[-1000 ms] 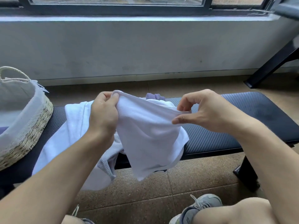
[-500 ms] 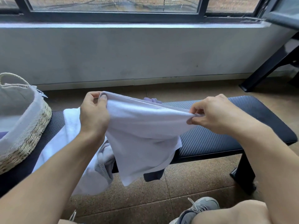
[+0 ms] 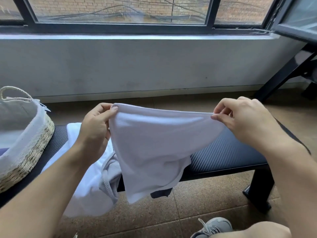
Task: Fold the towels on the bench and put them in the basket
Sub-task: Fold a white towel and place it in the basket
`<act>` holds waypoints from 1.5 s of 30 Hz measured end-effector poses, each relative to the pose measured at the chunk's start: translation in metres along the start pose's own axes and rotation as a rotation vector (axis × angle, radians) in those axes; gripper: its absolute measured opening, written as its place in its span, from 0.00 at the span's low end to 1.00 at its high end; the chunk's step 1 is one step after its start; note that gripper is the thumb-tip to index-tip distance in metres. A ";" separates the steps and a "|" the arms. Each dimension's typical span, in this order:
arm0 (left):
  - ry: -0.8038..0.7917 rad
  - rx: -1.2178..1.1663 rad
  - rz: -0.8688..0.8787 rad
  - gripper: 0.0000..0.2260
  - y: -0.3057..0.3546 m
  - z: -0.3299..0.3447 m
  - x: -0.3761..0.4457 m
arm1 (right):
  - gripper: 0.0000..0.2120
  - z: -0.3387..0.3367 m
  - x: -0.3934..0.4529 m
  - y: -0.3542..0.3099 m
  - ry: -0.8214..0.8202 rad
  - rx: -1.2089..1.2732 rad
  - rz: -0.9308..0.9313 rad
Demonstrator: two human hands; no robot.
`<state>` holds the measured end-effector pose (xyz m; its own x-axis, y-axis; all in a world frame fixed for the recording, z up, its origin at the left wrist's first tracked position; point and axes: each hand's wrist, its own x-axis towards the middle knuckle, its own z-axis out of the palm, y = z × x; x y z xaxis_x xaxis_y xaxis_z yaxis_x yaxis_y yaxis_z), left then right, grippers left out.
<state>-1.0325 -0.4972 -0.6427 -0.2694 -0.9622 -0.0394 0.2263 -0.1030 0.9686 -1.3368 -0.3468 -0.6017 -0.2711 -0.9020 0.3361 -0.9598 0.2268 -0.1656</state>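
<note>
A second ago my right hand [image 3: 243, 121] pinched the white towel [image 3: 154, 148] close to my left hand [image 3: 96, 126]; since then I have drawn it out to the right, well apart from the left. The towel's top edge, slack and bunched between my hands before, now runs stretched from one hand to the other, and the cloth below hangs wider.
</note>
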 end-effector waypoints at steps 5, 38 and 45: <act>-0.228 -0.043 -0.122 0.08 0.005 -0.011 0.001 | 0.08 0.019 0.005 0.014 -0.075 0.283 0.140; -0.067 0.328 -0.126 0.04 -0.016 -0.029 0.009 | 0.15 0.059 0.003 0.034 -0.308 0.687 0.342; -0.290 0.297 -0.221 0.15 -0.006 -0.030 0.001 | 0.06 0.044 -0.001 0.036 -0.513 0.478 0.234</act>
<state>-1.0058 -0.5051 -0.6557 -0.5406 -0.8112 -0.2230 -0.1322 -0.1798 0.9748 -1.3675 -0.3540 -0.6483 -0.2838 -0.9347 -0.2141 -0.7126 0.3550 -0.6051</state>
